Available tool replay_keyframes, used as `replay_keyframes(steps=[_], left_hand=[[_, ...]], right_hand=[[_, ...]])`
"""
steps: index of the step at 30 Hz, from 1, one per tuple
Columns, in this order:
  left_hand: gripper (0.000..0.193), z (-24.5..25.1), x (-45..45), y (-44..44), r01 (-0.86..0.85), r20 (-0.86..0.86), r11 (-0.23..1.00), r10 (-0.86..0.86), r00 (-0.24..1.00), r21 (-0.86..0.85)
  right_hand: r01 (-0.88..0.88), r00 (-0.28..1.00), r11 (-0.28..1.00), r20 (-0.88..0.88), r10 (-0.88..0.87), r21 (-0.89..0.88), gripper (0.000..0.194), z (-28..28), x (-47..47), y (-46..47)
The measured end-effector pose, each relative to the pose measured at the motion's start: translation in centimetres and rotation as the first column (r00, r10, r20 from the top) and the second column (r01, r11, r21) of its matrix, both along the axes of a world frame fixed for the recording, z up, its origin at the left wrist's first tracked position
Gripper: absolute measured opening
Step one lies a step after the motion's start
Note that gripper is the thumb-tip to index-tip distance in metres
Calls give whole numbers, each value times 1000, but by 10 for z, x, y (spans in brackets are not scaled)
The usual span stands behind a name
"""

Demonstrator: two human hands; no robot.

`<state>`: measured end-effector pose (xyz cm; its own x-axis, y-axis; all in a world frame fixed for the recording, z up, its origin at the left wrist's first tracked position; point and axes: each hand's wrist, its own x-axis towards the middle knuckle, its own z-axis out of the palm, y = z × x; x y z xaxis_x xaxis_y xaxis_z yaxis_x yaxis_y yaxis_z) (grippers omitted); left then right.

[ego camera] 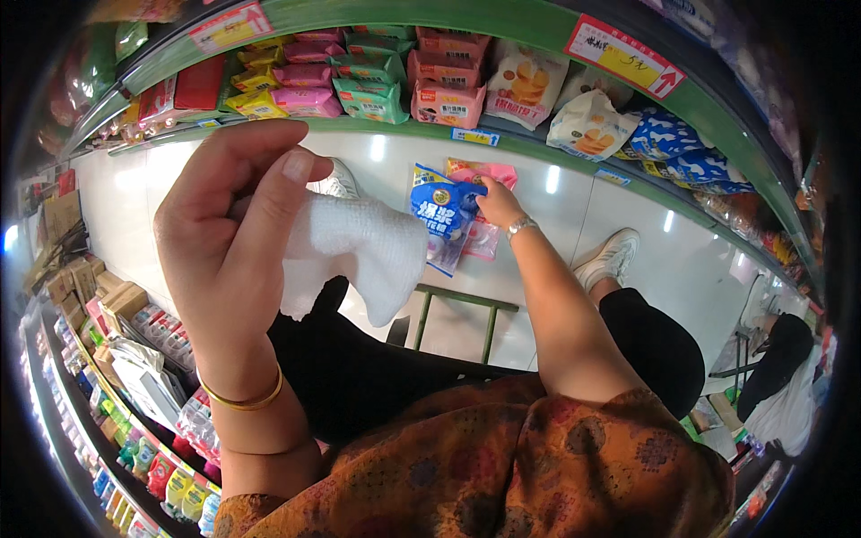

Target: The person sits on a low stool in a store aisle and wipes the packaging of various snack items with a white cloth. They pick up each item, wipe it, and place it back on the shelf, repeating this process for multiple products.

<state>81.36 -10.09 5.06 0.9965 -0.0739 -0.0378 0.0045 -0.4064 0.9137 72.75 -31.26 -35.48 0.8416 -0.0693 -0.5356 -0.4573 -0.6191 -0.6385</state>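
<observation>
Raised close to the camera, my left hand (235, 222) pinches a white cloth (366, 252) between thumb and fingers, and the cloth hangs down to the right. My right hand (501, 203) is stretched out low over the tiled floor. It grips the upper right edge of a blue candy bag (440, 212). Partly behind that bag is a pink candy bag (483, 171), also close to my fingers; whether they hold it too cannot be told. The lower part of the blue bag is see-through.
A green metal shelf (397, 136) with wrapped snack packs (372, 87) curves across the front. Below me stands a green stool frame (457, 300). Stocked shelves (128, 430) and cardboard boxes (74, 279) are at left. Another person (783, 363) sits at far right.
</observation>
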Motion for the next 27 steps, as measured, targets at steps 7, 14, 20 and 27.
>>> replay_keyframes(steps=[7,14,20,27], left_hand=[[18,-7,6,-20,87,-88,993,-81,993,77],[37,-22,4,-10,499,-196,693,-471,860,520],[49,-18,-6,-13,591,-161,612,-610,776,526],[84,-3,-6,-24,601,-106,738,-601,792,307]], right_hand=[[-129,991,989,16,131,-71,12,1,1,20],[-239,949,921,275,154,309,16,150,-16,58],[-55,912,971,408,-46,233,16,240,-38,29],[105,790,822,455,-410,560,14,345,-53,-49]])
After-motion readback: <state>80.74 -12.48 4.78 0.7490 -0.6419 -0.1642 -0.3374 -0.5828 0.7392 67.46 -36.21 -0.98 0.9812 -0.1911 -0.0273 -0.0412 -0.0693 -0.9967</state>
